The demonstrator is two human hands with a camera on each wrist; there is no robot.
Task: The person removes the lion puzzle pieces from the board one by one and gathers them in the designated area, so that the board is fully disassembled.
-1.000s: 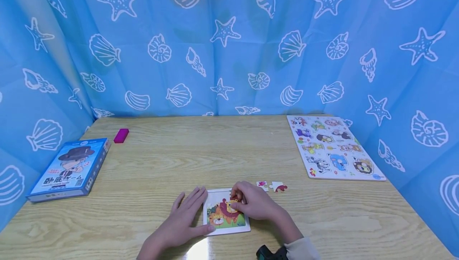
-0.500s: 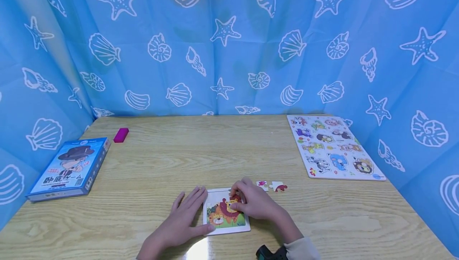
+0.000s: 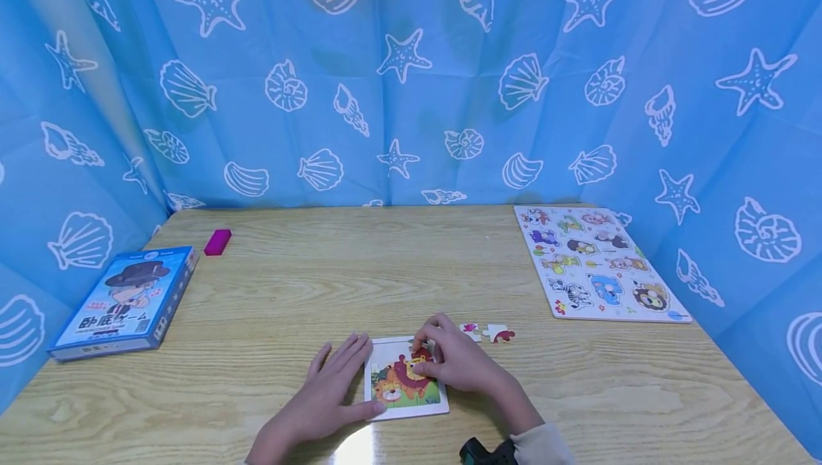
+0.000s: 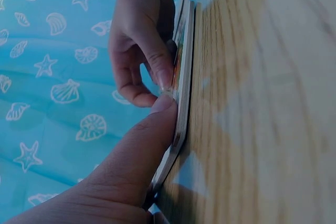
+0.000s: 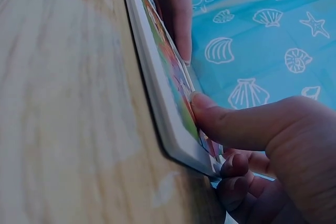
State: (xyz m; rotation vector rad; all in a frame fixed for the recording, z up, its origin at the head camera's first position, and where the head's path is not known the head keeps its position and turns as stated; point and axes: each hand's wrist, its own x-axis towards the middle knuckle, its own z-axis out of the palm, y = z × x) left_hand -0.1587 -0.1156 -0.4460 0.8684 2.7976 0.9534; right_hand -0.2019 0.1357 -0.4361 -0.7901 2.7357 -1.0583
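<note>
A square jigsaw puzzle (image 3: pixel 403 381) showing a lion and another orange animal lies in a white-edged tray (image 3: pixel 411 415) on the table. My left hand (image 3: pixel 330 397) rests along the tray's left side, fingers straight, with its thumb on the near-left edge. Over the upper right of the puzzle, my right hand (image 3: pixel 457 359) has thumb and index finger bent about a dark red puzzle piece (image 3: pixel 422 354) beside the lion's face. In the right wrist view its thumb (image 5: pixel 226 120) touches the picture surface. The hand partly hides the piece. The puzzle's upper left shows a pale area.
Two loose puzzle pieces (image 3: pixel 499 334) lie just right of the tray. A large animal board (image 3: pixel 600 265) is at the back right. A blue game box (image 3: pixel 125 304) and a magenta block (image 3: pixel 217 242) are at left. A patterned blue curtain (image 3: pixel 398 115) surrounds the table.
My right hand's fingers have shifted slightly away from me over the upper right, and the dark red piece now lies flatter among its neighbours. The left hand holds its position.
</note>
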